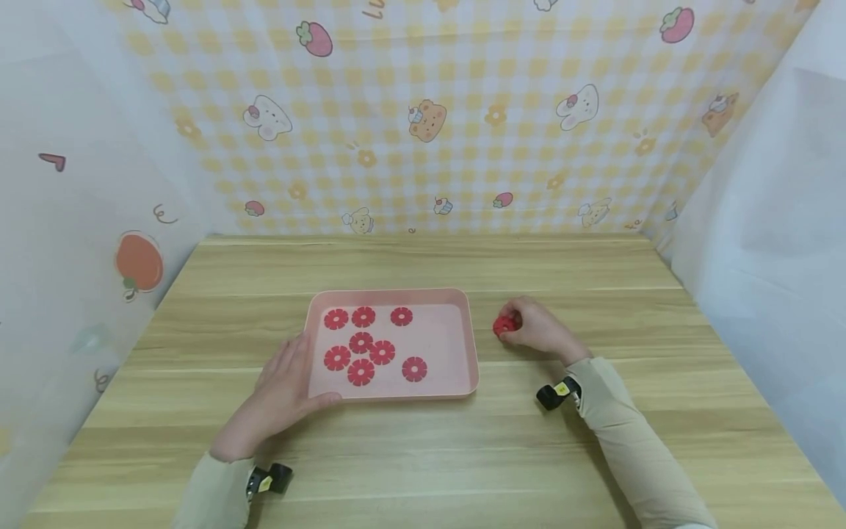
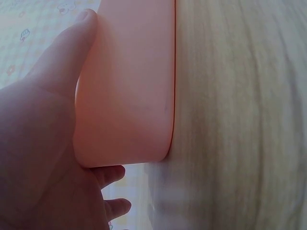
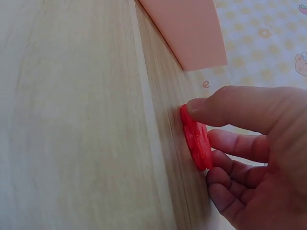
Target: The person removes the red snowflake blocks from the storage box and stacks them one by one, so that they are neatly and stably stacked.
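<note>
Around the front left corner of the pink tray (image 1: 471,367) lies my left hand (image 1: 280,389). Its fingers stretch along the left wall, and in the left wrist view the straight thumb (image 2: 67,52) touches the upper edge. Several red notched discs (image 1: 360,372) lie flat inside the tray, most toward its left half. To the right of the tray, my right hand (image 1: 538,327) pinches a red notched disc (image 3: 196,139) between thumb and fingers, low over the table. It looks thick there; whether it is one disc or a small stack I cannot tell.
The tray stands on a wood-grain table (image 1: 423,463). A yellow checked cloth (image 1: 423,162) with cartoon prints hangs behind the table, and pale cloths (image 1: 760,184) hang at both sides. Each wrist wears a small black camera (image 1: 554,394).
</note>
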`<move>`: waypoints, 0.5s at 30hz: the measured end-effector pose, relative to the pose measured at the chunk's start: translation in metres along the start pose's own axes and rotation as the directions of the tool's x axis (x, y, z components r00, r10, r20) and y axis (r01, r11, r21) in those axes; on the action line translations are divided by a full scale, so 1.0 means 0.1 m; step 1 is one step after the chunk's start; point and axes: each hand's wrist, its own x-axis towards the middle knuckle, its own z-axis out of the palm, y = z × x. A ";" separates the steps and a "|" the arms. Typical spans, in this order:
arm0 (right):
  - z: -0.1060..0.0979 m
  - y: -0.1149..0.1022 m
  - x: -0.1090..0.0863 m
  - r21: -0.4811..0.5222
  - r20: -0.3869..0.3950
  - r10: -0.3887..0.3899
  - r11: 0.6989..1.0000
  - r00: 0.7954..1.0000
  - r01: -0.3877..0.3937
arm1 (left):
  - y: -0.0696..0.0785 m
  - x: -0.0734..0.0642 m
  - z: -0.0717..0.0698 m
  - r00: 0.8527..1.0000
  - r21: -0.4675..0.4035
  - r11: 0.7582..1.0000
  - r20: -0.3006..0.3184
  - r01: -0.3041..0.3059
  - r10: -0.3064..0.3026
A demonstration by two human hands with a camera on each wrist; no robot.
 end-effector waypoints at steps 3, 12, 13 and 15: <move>0.00 -0.01 -0.01 -0.009 0.002 0.004 1.000 1.000 -0.004 | 0.00 0.00 -0.01 1.000 0.003 1.000 0.000 0.000 0.000; -0.03 -0.03 -0.01 0.044 0.005 0.015 0.999 1.000 -0.015 | -0.02 0.00 0.00 1.000 0.008 1.000 0.004 0.000 -0.001; -0.04 -0.03 -0.01 0.057 0.001 0.015 0.998 1.000 -0.015 | -0.03 0.00 0.00 1.000 0.008 1.000 0.005 0.000 0.000; -0.07 -0.06 0.00 0.079 -0.008 0.012 0.997 1.000 -0.012 | -0.03 0.00 0.00 1.000 0.007 1.000 0.006 -0.001 0.001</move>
